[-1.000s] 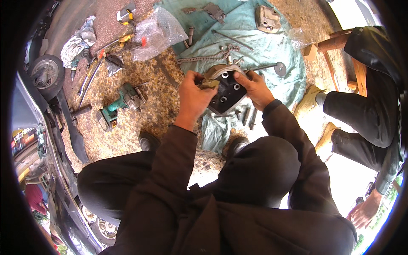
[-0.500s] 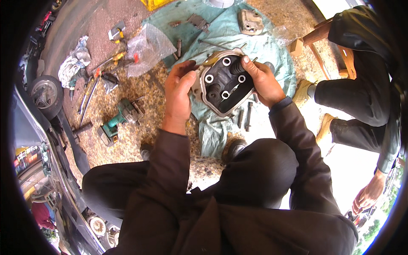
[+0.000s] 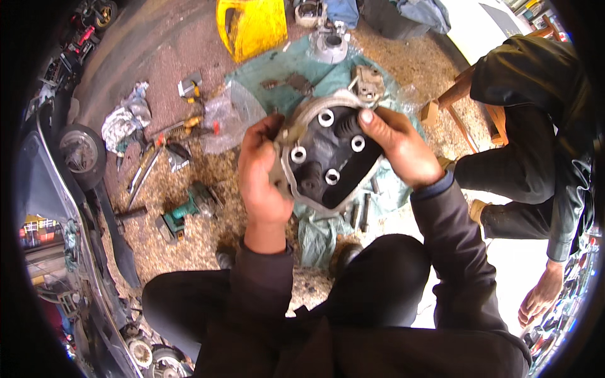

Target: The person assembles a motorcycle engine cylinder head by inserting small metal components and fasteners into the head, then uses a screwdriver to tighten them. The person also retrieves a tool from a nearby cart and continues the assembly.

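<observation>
A metal engine cylinder head [image 3: 322, 142], dark inside with pale round bosses and valve springs, is held up over a green cloth [image 3: 318, 242]. My left hand [image 3: 259, 183] grips its left side, the fingers partly hidden behind it. On the upper right, my right hand [image 3: 406, 150] is closed round the rim, with the thumb on the top edge beside a spring. Behind the head, a grey metal cover [image 3: 367, 82] lies on the cloth. Several bolts [image 3: 366, 211] rest just below the head's right side.
To the left lie a green cordless power tool [image 3: 189, 211], assorted hand tools [image 3: 145, 167] and clear plastic wrap [image 3: 236, 113]. A yellow plastic piece [image 3: 252, 28] and a metal engine part [image 3: 331, 43] are at the back. Another person [image 3: 517, 138] sits close on the right.
The cylinder head and both hands appear nearer and larger, and sit lower in the picture. My view has tilted up, bringing more of the yellow piece and back items in.
</observation>
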Available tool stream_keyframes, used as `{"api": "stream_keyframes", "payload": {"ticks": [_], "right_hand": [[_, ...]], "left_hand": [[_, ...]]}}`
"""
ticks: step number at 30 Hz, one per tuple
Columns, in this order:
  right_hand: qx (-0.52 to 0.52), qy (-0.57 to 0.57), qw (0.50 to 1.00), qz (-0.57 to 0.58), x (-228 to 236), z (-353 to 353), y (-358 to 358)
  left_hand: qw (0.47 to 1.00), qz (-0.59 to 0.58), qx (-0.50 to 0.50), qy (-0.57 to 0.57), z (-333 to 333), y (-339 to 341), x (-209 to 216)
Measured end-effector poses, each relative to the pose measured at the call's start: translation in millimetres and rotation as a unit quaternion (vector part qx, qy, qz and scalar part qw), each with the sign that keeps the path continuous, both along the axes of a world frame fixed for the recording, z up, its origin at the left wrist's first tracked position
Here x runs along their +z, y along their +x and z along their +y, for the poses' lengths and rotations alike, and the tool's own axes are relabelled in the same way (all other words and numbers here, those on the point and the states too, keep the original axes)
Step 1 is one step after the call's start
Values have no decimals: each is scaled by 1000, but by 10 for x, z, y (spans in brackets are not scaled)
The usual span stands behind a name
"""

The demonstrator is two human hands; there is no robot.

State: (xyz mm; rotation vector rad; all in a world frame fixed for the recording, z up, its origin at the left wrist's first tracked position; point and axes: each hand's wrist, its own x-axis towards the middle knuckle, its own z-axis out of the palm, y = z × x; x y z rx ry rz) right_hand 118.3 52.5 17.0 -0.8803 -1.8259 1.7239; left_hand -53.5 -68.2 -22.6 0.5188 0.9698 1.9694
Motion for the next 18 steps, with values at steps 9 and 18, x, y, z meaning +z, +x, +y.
{"api": "stream_keyframes", "payload": {"ticks": [9,18], "right_hand": [[-32,-105,992,-64,-279,-33,-80],[-78,-130,987,-44,-159,-135,-4]], "left_hand": [[995,-94,5,-16,22,-106,-144],[998,-34,4,-47,58,-67,-102]]}}
